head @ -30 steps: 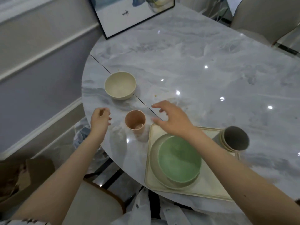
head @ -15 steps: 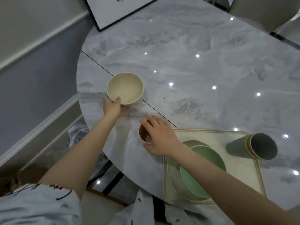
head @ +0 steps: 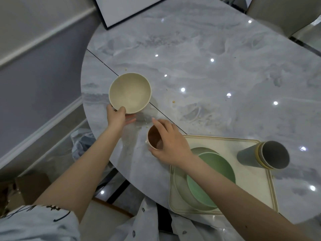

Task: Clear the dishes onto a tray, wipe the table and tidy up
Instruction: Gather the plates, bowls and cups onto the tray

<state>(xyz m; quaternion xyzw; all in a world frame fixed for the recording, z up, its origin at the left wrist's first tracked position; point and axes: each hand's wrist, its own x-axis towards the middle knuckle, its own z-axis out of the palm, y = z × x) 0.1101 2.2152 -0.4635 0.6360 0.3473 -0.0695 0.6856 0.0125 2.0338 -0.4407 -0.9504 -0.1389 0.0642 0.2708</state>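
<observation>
A cream bowl point(head: 130, 92) stands on the grey marble table point(head: 217, 72) near its left edge. My left hand point(head: 116, 116) grips the bowl's near rim, thumb over the lip. Just right of it, my right hand point(head: 169, 142) is curled round a small pink cup point(head: 153, 140) beside the tray's corner. The cream tray point(head: 246, 185) sits at the near right with a green plate point(head: 218, 169) stacked on a beige plate point(head: 180, 185), and nested grey cups point(head: 264, 154) lying on their side.
Crumbs and smears point(head: 189, 108) mark the marble beyond the cup. A framed picture point(head: 128, 9) leans at the table's far left end. A chair back point(head: 281, 13) stands at the far right, a white garment point(head: 156, 225) over the near chair.
My left hand went from the table edge to the cream bowl's rim. My right hand came back from above the tray and closed round the pink cup.
</observation>
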